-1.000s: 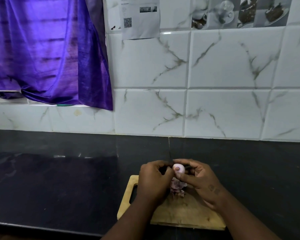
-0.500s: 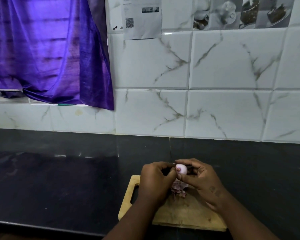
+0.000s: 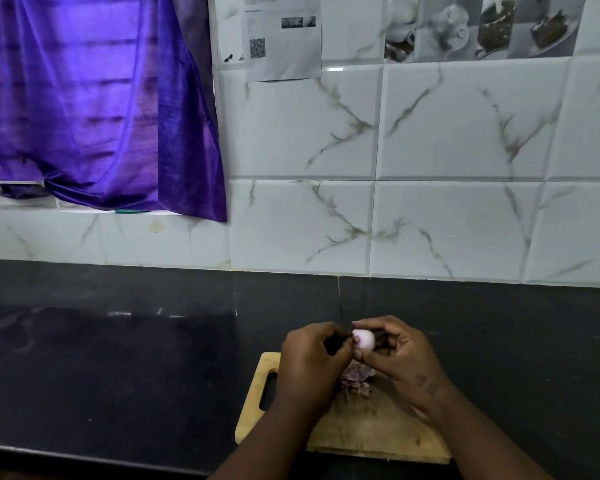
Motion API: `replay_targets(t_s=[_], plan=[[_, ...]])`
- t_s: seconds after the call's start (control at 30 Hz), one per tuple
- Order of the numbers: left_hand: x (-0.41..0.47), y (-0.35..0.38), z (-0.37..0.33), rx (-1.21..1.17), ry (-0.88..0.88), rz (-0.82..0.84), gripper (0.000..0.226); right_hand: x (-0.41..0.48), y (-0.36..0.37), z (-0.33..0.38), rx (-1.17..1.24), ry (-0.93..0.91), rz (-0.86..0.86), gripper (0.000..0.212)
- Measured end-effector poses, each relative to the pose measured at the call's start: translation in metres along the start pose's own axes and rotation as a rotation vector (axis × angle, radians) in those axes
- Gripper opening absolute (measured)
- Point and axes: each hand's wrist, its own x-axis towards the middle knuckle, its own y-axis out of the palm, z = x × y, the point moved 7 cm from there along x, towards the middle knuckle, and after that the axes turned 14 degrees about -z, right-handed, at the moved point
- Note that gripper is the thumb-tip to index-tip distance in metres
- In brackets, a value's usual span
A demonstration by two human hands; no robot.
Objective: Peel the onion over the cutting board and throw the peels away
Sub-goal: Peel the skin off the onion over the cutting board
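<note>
The wooden cutting board point(image 3: 378, 431) lies nearest, with a small heap of purple peels point(image 3: 355, 375) on its far half. Above the board's far edge, the right hand point(image 3: 402, 358) grips the pale peeled onion point(image 3: 363, 339) between curled fingers and thumb. The left hand point(image 3: 309, 365), fingers curled, pinches the onion's near-side tip. Beyond the board lies black countertop point(image 3: 118, 358).

2 bare forearms point(image 3: 278, 441) are visible, each ending in a bare hand: left hand point(image 3: 309, 368), and right hand point(image 3: 402, 365) with 1 small dark marking point(image 3: 426, 384) on its back.
</note>
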Motion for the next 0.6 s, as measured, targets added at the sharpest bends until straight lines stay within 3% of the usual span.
replay_targets(t_s=[0.6], plan=[[-0.0007,0.0014,-0.0025,0.072,0.053,0.01,0.006,-0.0006,0.0008,0.0033,-0.01,-0.061,-0.017,0.035]])
